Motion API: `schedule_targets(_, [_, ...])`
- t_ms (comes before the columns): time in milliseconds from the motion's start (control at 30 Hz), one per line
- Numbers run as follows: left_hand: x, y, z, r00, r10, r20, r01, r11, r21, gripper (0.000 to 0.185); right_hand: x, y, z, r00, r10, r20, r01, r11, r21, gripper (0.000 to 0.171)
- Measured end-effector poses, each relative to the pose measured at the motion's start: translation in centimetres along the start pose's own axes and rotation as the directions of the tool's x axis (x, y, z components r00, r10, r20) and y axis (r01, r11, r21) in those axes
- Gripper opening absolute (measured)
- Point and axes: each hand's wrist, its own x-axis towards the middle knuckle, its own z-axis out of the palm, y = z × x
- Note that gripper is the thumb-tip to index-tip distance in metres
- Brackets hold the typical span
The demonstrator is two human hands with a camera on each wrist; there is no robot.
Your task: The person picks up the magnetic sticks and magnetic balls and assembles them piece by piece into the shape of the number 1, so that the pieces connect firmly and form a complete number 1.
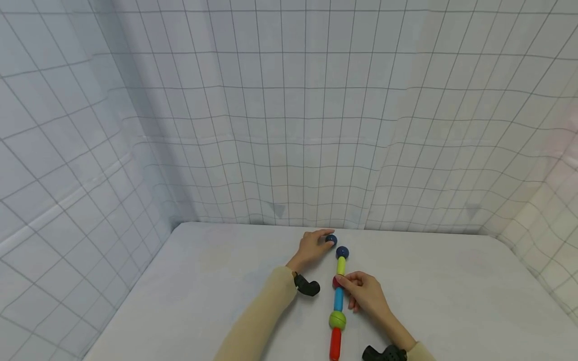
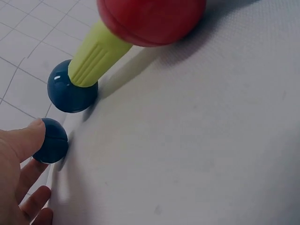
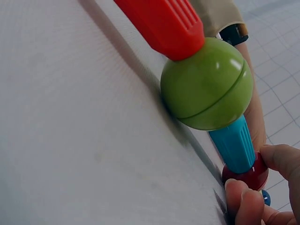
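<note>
A chain of toy rods and balls lies on the white table (image 1: pixel 226 281): red rod (image 1: pixel 335 344), green ball (image 1: pixel 337 319), blue rod (image 1: pixel 338 299), red ball (image 1: pixel 336 282), yellow-green rod (image 1: pixel 341 265), dark blue ball (image 1: pixel 342 252). My right hand (image 1: pixel 361 291) pinches the red ball (image 3: pixel 246 174) with thumb and fingertips. A separate dark blue ball (image 1: pixel 331 240) sits just beyond the chain's far end. My left hand (image 1: pixel 311 248) holds this loose ball (image 2: pixel 50 140), thumb on top. The chain's end ball (image 2: pixel 70 91) lies a small gap away from it.
White gridded fabric walls (image 1: pixel 289 125) close in the table at the back and both sides. Black wrist-camera mounts (image 1: pixel 307 287) sit on both wrists. The table's left half and right side are bare.
</note>
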Motion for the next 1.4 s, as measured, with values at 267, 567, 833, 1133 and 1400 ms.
schedule_targets(267, [-0.4,0.4,0.2,0.999,-0.022,-0.049,0.022,1.0,0.007,0.036,0.0,0.1,0.0,1.0,-0.008,0.0,0.008,1.0,0.009,0.048])
schedule_targets(567, [-1.3,0.1,-0.3,0.997,-0.045,-0.06,0.042,0.998,-0.045,0.032,0.0,0.1,0.0,1.0,0.002,-0.004,-0.002,1.0,-0.002,0.048])
schedule_targets(833, [-2.4,-0.7,-1.0,0.997,-0.067,-0.027,0.065,0.996,-0.057,0.032,-0.1,0.1,0.0,1.0,0.009,-0.008,-0.009,1.0,-0.013,0.049])
schedule_targets(1133, [-4.7,-0.9,-1.9,0.997,-0.076,0.023,0.078,0.993,-0.084,0.033,-0.2,-0.1,0.0,1.0,0.015,-0.004,-0.015,1.0,-0.013,0.049])
schedule_targets(1400, [-6.8,-1.0,-2.4,0.999,-0.049,0.019,0.05,0.995,-0.091,0.032,-0.2,0.0,0.0,1.0,0.007,-0.008,-0.007,1.0,-0.025,0.052])
